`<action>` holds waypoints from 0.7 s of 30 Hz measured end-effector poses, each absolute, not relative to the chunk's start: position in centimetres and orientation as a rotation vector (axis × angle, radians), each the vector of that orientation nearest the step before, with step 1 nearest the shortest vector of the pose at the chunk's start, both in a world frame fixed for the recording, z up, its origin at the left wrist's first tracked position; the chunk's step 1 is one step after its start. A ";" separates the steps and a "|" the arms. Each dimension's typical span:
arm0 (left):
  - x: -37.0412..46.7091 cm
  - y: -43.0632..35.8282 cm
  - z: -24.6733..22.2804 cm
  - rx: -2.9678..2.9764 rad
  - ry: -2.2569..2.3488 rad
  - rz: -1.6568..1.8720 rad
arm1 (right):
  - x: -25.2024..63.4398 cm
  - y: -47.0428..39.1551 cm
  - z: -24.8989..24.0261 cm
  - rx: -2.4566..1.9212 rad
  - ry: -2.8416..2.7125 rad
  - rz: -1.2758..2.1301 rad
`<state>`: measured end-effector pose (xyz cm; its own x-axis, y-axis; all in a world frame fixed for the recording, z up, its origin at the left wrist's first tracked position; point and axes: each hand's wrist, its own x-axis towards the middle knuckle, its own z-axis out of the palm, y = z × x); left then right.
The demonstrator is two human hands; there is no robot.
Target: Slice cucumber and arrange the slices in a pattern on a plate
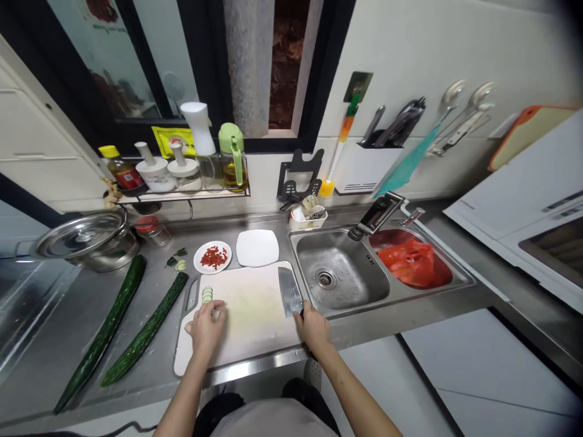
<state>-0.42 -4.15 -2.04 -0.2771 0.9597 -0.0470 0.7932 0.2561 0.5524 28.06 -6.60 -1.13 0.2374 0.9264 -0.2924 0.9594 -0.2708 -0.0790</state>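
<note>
My left hand (208,325) is at the left side of the white cutting board (250,346), its fingers bent together at the near end of a short row of cucumber slices (207,294). What its fingertips hold, if anything, is hidden. At the board's right edge, my right hand (314,328) is closed on the dark handle of a knife (289,291), whose wide blade lies over the board. Two long cucumbers, one dark (104,334) and one bumpy (146,331), rest on the counter left of the board. Behind the board are a plate of red berries (199,260) and a white plate (257,247).
A steel pot (102,252) and a red-lidded jar (152,232) stand at the back left, below a rack of seasonings (195,193). Cucumber scraps (180,265) lie near the berries. To the right is a double sink (341,267) with a red bag (410,261) and a black faucet (376,215).
</note>
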 end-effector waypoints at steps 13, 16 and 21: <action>4.3 0.3 -2.4 1.401 2.089 0.653 | 29.3 -0.5 1.4 2.370 2.011 -0.496; 5.2 2.1 -2.6 1.364 2.089 0.655 | 28.3 4.0 1.6 2.385 2.118 -0.473; 6.3 5.9 -3.9 1.235 2.083 0.671 | 25.9 10.1 0.5 2.390 2.039 -0.472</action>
